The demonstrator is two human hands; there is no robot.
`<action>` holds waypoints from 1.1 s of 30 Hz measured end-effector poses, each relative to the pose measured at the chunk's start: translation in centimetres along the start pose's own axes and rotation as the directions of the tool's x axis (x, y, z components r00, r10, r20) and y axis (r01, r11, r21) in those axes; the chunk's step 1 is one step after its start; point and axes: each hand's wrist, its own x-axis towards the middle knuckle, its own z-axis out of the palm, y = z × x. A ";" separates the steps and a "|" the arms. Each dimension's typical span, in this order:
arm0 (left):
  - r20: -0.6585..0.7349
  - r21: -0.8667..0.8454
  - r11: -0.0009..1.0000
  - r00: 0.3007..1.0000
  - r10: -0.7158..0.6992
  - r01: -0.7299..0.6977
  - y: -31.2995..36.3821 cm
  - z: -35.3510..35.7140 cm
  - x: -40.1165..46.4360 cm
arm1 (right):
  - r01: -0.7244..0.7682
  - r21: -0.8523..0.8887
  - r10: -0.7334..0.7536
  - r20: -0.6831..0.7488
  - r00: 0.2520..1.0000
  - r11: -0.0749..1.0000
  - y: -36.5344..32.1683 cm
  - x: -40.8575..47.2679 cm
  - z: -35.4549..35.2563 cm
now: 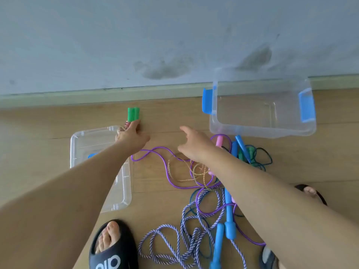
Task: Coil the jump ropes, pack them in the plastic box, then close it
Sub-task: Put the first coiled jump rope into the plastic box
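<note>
The left hand (132, 135) is gripping the green handles (133, 114) near the floor's wall edge, while the right hand (194, 146), fingers loose and empty, is reaching over the tangled ropes (194, 171). Coiling is starting; next, winding the gold cord, then packing the open plastic box (262, 131).

My left arm covers much of the lid (101, 171), hiding most of its blue clip (91, 155). My left hand (132, 135) hides the lower ends of the green handles (133, 114). My right arm crosses the rope tangle (196, 172), covering parts of the pink handle (219, 141). The near edge cuts off my slipper (114, 251) and the striped rope (174, 247).
</note>
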 end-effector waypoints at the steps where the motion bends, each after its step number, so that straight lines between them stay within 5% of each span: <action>1: -0.016 0.011 1.000 1.000 0.020 -0.019 -0.1 0.2 0.3 | -0.008 -0.002 0.008 0.012 1.000 1.000 0.0 0.3 0.0; 15: -0.115 0.167 0.971 0.975 0.191 -0.171 1.4 1.7 -1.5 | -0.046 0.097 0.046 0.005 0.999 0.994 0.9 -0.3 -0.2; 18: -0.211 0.030 0.993 0.970 0.118 -0.114 2.2 1.9 -1.8 | -0.046 0.102 0.045 0.007 0.999 0.994 1.1 -0.2 -0.1; 22: -0.092 -0.019 1.000 0.996 0.016 -0.018 2.3 1.4 -1.2 | -0.050 0.118 0.049 0.010 0.999 0.992 1.4 0.3 0.1; 29: -0.101 0.139 0.978 0.980 0.172 -0.157 2.0 2.6 -0.7 | -0.040 0.139 0.038 0.016 0.999 0.989 1.6 0.8 -0.1; 33: 0.012 0.318 0.828 0.875 0.484 -0.462 3.7 1.8 -3.5 | 0.115 -0.175 -0.124 -0.042 0.991 0.978 0.8 -0.3 -1.7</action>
